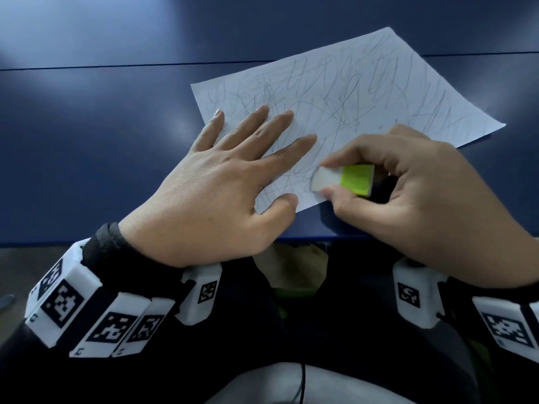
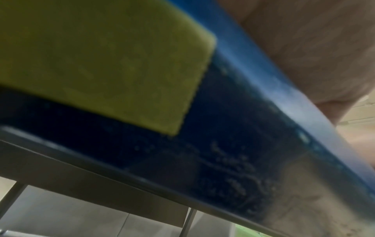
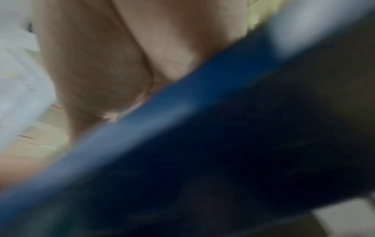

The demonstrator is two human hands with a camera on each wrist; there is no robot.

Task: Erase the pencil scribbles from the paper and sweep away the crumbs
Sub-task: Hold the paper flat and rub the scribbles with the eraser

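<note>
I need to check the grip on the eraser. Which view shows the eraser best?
The head view: the eraser, white with a green sleeve, is pinched by the right hand on the paper. Neither blurred wrist view clearly shows it.

Under the left hand (image 1: pixel 215 182), the paper (image 1: pixel 393 83) is white, crossed all over with grey pencil scribbles (image 1: pixel 344 97). The right hand (image 1: pixel 408 193) pinches an eraser (image 1: pixel 342 180), white at its tip with a lime-green sleeve. Beneath both hands, the table (image 1: pixel 102 126) is dark blue. White wrist blocks (image 1: pixel 84 313) carry black-and-white square codes.
</note>
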